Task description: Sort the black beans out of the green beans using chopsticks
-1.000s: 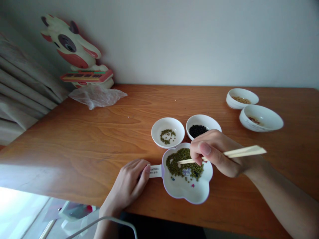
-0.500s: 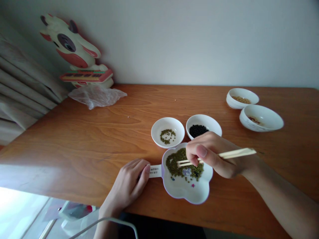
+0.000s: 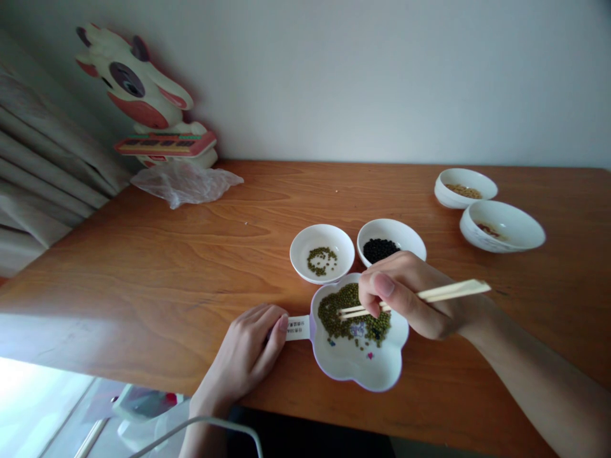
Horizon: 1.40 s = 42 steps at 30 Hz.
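My right hand (image 3: pixel 410 294) is closed round a pair of wooden chopsticks (image 3: pixel 449 292), whose tips rest over the heap of green beans (image 3: pixel 346 312) in a white flower-shaped dish (image 3: pixel 363 372). My left hand (image 3: pixel 245 353) lies on the table with its fingers bent over the dish's short labelled handle (image 3: pixel 296 327). Just behind the dish stand a small white bowl with a few green beans (image 3: pixel 322 253) and a small white bowl of black beans (image 3: pixel 391 240).
Two more white bowls sit at the far right: one with tan grains (image 3: pixel 465 186), one with reddish bits (image 3: pixel 501 226). A crumpled clear plastic bag (image 3: pixel 184 181) and a cartoon cow toy (image 3: pixel 143 95) are at the back left by the wall. A curtain (image 3: pixel 42 165) hangs left.
The right hand shifted slightly left and lowered the chopsticks' rear ends. The tips stay over the green beans. The left hand has not moved.
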### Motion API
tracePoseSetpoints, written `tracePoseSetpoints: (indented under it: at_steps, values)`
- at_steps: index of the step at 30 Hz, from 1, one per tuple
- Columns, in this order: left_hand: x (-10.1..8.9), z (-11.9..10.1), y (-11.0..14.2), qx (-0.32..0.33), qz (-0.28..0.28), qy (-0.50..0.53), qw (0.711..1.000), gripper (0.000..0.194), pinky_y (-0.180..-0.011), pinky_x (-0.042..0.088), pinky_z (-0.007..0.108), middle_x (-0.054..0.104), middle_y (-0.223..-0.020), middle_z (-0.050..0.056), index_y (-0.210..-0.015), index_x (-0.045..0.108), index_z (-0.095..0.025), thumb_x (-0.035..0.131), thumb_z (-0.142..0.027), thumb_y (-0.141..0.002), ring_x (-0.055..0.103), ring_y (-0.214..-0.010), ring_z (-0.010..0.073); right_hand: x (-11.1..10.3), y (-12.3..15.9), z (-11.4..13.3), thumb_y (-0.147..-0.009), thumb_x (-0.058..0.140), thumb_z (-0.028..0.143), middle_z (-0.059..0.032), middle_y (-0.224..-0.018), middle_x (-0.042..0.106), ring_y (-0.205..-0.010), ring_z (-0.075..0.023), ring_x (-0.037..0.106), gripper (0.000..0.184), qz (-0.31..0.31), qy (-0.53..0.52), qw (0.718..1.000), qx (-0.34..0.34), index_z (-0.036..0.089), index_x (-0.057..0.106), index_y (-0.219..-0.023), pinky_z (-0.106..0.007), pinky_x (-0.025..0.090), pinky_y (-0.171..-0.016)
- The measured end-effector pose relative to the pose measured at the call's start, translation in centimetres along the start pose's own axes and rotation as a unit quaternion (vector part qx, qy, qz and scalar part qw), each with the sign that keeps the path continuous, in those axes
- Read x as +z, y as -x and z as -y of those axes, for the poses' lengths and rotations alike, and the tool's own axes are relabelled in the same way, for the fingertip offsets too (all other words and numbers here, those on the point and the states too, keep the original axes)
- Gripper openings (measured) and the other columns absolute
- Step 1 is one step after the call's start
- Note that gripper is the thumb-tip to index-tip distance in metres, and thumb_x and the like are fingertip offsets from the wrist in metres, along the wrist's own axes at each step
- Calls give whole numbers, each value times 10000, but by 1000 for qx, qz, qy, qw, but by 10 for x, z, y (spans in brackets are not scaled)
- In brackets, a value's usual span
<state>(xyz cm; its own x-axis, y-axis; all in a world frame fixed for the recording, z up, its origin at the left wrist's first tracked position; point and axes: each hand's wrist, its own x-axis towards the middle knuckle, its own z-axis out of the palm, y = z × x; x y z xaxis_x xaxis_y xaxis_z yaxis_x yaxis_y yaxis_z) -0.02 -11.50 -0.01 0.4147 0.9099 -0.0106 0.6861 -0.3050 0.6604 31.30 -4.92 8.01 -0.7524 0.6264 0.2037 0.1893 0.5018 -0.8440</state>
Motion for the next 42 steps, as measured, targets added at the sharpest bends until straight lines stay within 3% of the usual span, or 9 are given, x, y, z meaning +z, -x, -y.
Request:
tracePoseSetpoints:
  at_steps: [11,16,19,22,25,31,33,37,42]
  values:
    - [0,0,0,1,3,-1,1000,314,-757,409,318,621,-848,14,-861,511,-219,381,-337,-1121,570,-773,172,-9,3,9,-1045,370,676,-13,-602,627,-535,-152,540,610,-62,0,998,-6,238,573,-672,-342,425,-545]
    - [-1,-2,-1,10,-2,-17,1000,292,-755,422,320,634,-841,24,-868,540,-221,399,-306,-1109,572,-777,183,-22,11,28,-1038,357,672,-24,-559,630,-505,-194,539,622,-196,6,980,-29,271,649,-664,-401,400,-516]
    - [-2,-4,-2,18,-7,-19,1000,284,-758,433,316,646,-849,26,-873,546,-222,397,-293,-1105,576,-778,185,-18,10,31,-1035,329,666,-48,-542,601,-523,-230,515,626,-318,-14,947,-55,293,678,-673,-439,406,-558]
    - [-2,-5,-3,30,-18,-22,999,288,-755,440,313,649,-849,26,-859,530,-220,393,-290,-1102,576,-768,185,-11,5,23,-1024,286,696,-65,-566,605,-565,-249,531,676,-369,4,929,-20,282,667,-650,-446,392,-588]
    - [-3,-6,-4,36,-23,-30,999,295,-730,441,308,646,-848,29,-845,523,-218,397,-298,-1100,574,-755,183,-9,3,15,-1009,277,724,-68,-621,619,-610,-258,554,686,-328,36,943,38,260,649,-667,-433,373,-587]
    - [-5,-9,-4,37,-25,-32,998,316,-723,460,304,643,-856,34,-874,562,-213,372,-314,-1107,589,-746,176,-22,11,28,-988,333,735,-62,-571,581,-575,-253,525,661,-319,30,947,29,276,635,-621,-438,361,-558]
    - [-5,-10,-4,36,-28,-29,999,319,-727,466,303,649,-857,35,-868,565,-212,376,-312,-1106,590,-744,172,-26,16,32,-997,316,734,-58,-558,560,-542,-240,506,669,-258,17,965,35,272,632,-631,-424,349,-520]
    - [-4,-10,-4,43,-40,-26,998,329,-724,469,303,660,-842,37,-846,568,-213,382,-308,-1101,583,-725,170,-29,22,28,-1080,271,593,-41,-663,611,-598,-212,553,584,-52,74,993,75,248,626,-769,-384,412,-569]
    - [-4,-10,-4,39,-38,-24,998,328,-738,467,302,654,-845,36,-855,564,-212,372,-306,-1104,586,-737,172,-17,10,26,-1100,377,388,-8,-688,596,-620,-164,559,394,6,120,991,65,222,572,-801,-338,412,-611]
